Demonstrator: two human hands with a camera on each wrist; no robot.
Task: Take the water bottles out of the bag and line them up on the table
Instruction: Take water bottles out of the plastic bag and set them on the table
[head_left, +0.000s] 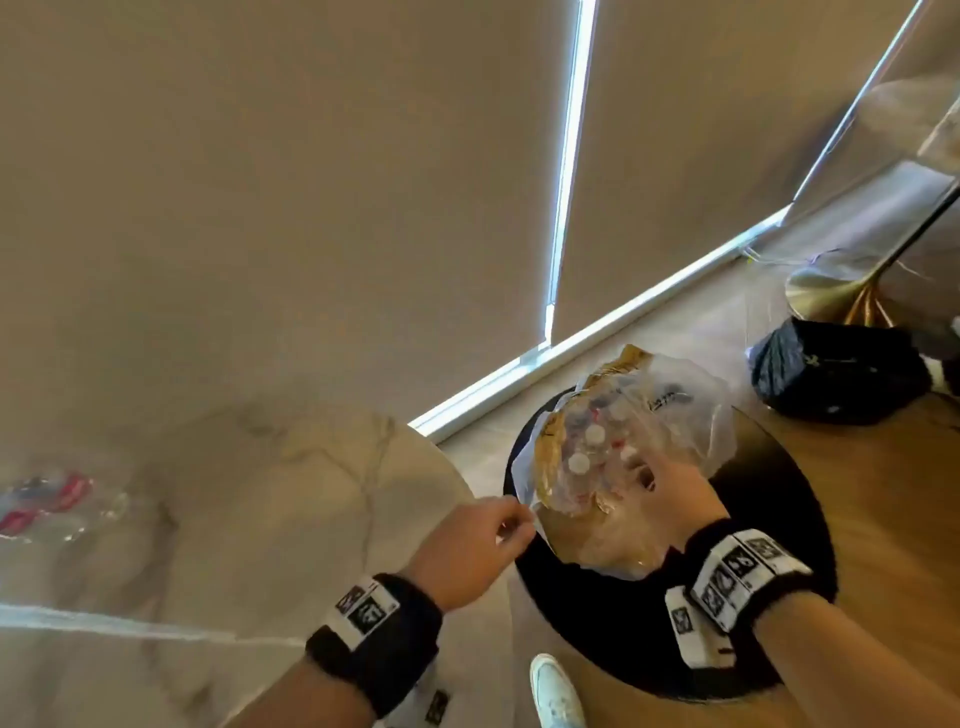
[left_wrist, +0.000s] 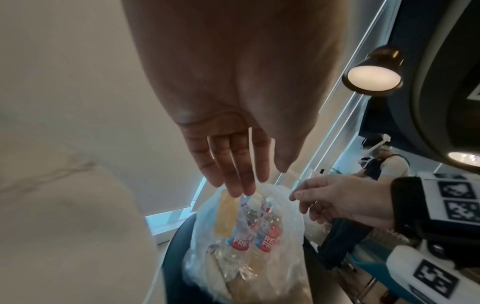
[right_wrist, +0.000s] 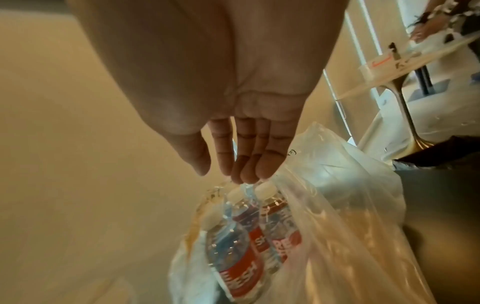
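Observation:
A clear plastic bag (head_left: 691, 415) stands on a round black seat (head_left: 753, 519), with several water bottles (head_left: 587, 447) with white caps and red labels upright inside. My left hand (head_left: 511, 525) pinches the bag's near rim; in the left wrist view the white handle strip runs between the fingers (left_wrist: 244, 181). My right hand (head_left: 654, 478) reaches into the bag's mouth. Its straight fingers (right_wrist: 246, 170) touch the tops of the bottles (right_wrist: 233, 246) without gripping one. Two or three more bottles (head_left: 47, 499) lie on the marble table (head_left: 260, 519) at far left.
The marble table's rounded edge sits just left of the black seat. A black bag (head_left: 831, 374) lies on the wooden floor at right, near a brass pedestal base (head_left: 831, 291). A white shoe (head_left: 556, 691) is below the seat. Another person (left_wrist: 384, 164) stands in the background.

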